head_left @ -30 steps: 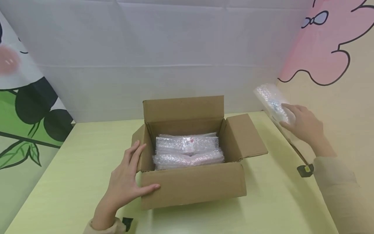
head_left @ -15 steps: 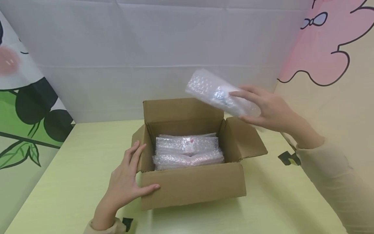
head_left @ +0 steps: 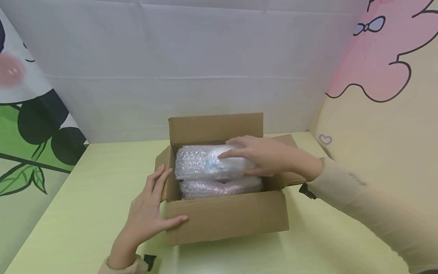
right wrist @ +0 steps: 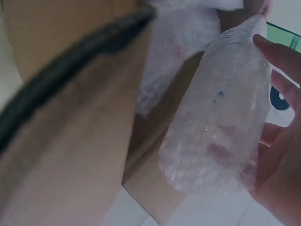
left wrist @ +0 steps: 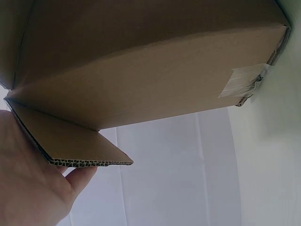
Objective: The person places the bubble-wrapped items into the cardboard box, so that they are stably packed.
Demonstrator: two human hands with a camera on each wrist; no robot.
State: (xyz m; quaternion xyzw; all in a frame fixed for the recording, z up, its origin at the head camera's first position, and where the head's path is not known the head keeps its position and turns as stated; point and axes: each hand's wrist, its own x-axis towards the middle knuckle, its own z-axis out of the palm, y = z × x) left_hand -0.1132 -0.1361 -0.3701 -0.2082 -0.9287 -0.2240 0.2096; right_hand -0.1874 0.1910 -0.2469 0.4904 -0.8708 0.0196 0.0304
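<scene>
A brown cardboard box (head_left: 226,217) stands with its flaps folded out on the table. My right hand (head_left: 263,156) grips a bubble-wrapped package (head_left: 195,161) over the box opening, at the back half. In the right wrist view, the fingers and thumb curl round one side of this wrapped package (right wrist: 211,122). Under and in front of it lies another bubble-wrapped package (head_left: 205,188) inside the box. My left hand (head_left: 145,213) rests on the box's left flap and front left corner, fingers spread. The left wrist view shows this hand (left wrist: 33,174) behind the small side flap (left wrist: 70,136).
The pale yellow-green table (head_left: 78,213) spreads round the box. A white sheet (head_left: 205,57) hangs behind it. Cartoon-printed walls close in on the left and right. Clear tape (left wrist: 244,80) sticks to the box's lower side.
My right hand has carried the bubble-wrapped package from the far right, leftward and down to the box opening, turning it level. The left hand and the box have stayed in place.
</scene>
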